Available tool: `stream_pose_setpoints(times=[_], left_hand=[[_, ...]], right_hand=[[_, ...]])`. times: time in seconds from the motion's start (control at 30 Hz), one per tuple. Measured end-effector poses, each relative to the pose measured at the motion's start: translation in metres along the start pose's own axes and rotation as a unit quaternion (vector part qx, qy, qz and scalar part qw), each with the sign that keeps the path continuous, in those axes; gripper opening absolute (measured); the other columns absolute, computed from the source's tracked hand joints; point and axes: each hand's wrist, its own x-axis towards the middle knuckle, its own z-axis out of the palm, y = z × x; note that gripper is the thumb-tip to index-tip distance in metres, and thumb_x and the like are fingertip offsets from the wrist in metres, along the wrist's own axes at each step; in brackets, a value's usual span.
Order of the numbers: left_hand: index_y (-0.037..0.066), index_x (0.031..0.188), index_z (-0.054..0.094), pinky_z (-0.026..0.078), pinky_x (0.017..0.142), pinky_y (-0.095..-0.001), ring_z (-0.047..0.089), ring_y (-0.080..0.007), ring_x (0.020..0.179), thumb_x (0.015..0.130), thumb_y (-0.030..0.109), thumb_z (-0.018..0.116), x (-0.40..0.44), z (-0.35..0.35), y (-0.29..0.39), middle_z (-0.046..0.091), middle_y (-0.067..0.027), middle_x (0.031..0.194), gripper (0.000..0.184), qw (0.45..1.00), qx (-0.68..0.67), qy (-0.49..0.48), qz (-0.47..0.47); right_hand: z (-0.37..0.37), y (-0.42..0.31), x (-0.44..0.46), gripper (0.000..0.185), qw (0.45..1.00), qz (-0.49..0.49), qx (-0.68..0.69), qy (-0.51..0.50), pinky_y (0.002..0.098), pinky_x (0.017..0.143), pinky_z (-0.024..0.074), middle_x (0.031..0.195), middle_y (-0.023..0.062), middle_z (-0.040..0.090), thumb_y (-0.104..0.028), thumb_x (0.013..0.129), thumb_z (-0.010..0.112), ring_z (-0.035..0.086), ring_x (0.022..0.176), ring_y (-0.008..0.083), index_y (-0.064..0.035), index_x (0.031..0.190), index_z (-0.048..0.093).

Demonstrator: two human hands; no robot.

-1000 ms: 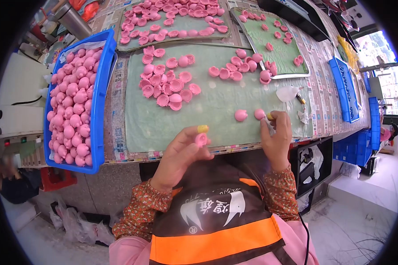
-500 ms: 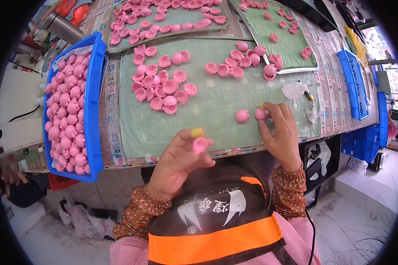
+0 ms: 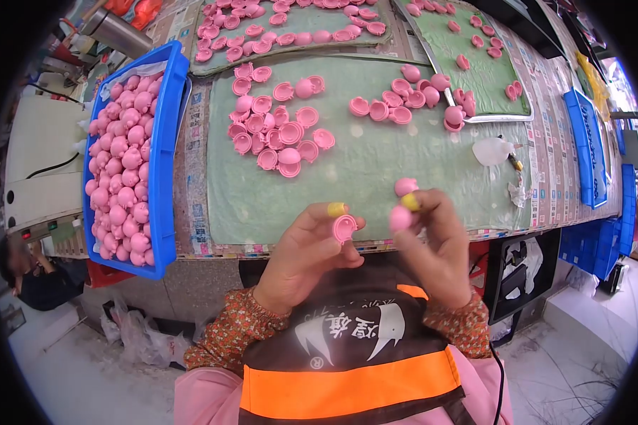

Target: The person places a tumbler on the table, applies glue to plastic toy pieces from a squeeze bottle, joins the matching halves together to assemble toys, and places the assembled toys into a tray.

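Between the thumb and fingers of my left hand (image 3: pixel 301 258) is a pink half shell (image 3: pixel 344 229), its hollow side facing me. My right hand (image 3: pixel 436 248), slightly blurred, pinches a second pink half shell (image 3: pixel 401 219), rounded side showing, a short way to the right of the first. Both hands are raised at the table's near edge, and each wears a yellow finger cover. Another pink shell piece (image 3: pixel 405 186) lies on the green mat (image 3: pixel 376 163) just beyond my right hand. Clusters of loose pink half shells (image 3: pixel 290 132) are spread farther back on the mat.
A blue bin (image 3: pixel 164 163) full of pink rounded pieces stands at the left. A white squeeze bottle (image 3: pixel 492 151) lies on the right of the mat. Behind are a tray (image 3: pixel 490 119) with shells, a steel flask (image 3: pixel 117 32) and, far right, a blue tray (image 3: pixel 587 149).
My right hand has picked up one pink half shell from the mat and brought it toward my left hand. The whole view has shifted slightly.
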Motion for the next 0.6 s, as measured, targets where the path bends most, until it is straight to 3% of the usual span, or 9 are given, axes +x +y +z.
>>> stream_pose_setpoints(times=[0.07, 0.27, 0.5, 0.57, 0.6], left_hand=[[0.009, 0.13, 0.046, 0.056, 0.091, -0.04, 0.064, -0.0188, 0.099, 0.091, 0.008, 0.065, 0.001, 0.0, -0.003, 0.058, -0.0109, 0.123, 0.044, 1.0, 0.012, -0.013, 0.005], [0.009, 0.127, 0.046, 0.052, 0.093, -0.0325, 0.059, -0.0146, 0.108, 0.089, 0.005, 0.066, 0.001, 0.004, -0.006, 0.058, -0.0048, 0.117, 0.044, 0.999, 0.036, -0.017, 0.024], [0.008, 0.123, 0.047, 0.051, 0.091, -0.0305, 0.059, -0.0145, 0.107, 0.088, 0.003, 0.067, 0.003, 0.005, -0.007, 0.058, -0.0056, 0.117, 0.041, 0.997, 0.052, -0.02, 0.043], [0.008, 0.121, 0.047, 0.051, 0.092, -0.0299, 0.059, -0.0145, 0.107, 0.087, 0.002, 0.067, 0.003, 0.005, -0.008, 0.059, -0.0059, 0.115, 0.039, 0.997, 0.042, -0.022, 0.053], [0.008, 0.121, 0.047, 0.051, 0.092, -0.0299, 0.059, -0.0145, 0.107, 0.087, 0.002, 0.067, 0.003, 0.006, -0.008, 0.059, -0.0059, 0.115, 0.039, 0.998, 0.042, -0.022, 0.052]], right_hand=[[0.018, -0.004, -0.007, 0.037, 0.997, -0.02, 0.062, -0.028, 0.0237, 0.082, 0.0416, 0.106, 0.0024, 0.051, 0.0, 0.082, 0.066, 0.05, 0.089, 0.0085, -0.0013, 0.116, 0.051], [0.029, -0.011, -0.008, 0.038, 0.996, -0.039, 0.035, -0.071, 0.0243, 0.079, 0.0452, 0.106, 0.0043, 0.05, -0.003, 0.085, 0.068, 0.055, 0.092, 0.009, -0.0007, 0.117, 0.049], [0.028, -0.011, -0.007, 0.037, 0.995, -0.028, 0.032, -0.089, 0.0252, 0.081, 0.0484, 0.107, 0.0057, 0.051, -0.002, 0.086, 0.067, 0.058, 0.094, 0.0111, -0.0001, 0.117, 0.048], [0.032, -0.004, -0.009, 0.037, 0.984, 0.031, 0.164, -0.065, 0.023, 0.075, 0.0487, 0.103, 0.0049, 0.057, -0.002, 0.084, 0.071, 0.06, 0.085, 0.0089, -0.0009, 0.114, 0.052], [0.033, -0.003, -0.01, 0.037, 0.984, 0.031, 0.164, -0.065, 0.023, 0.075, 0.0487, 0.103, 0.0049, 0.057, -0.002, 0.084, 0.071, 0.06, 0.085, 0.0089, -0.0009, 0.114, 0.052]])
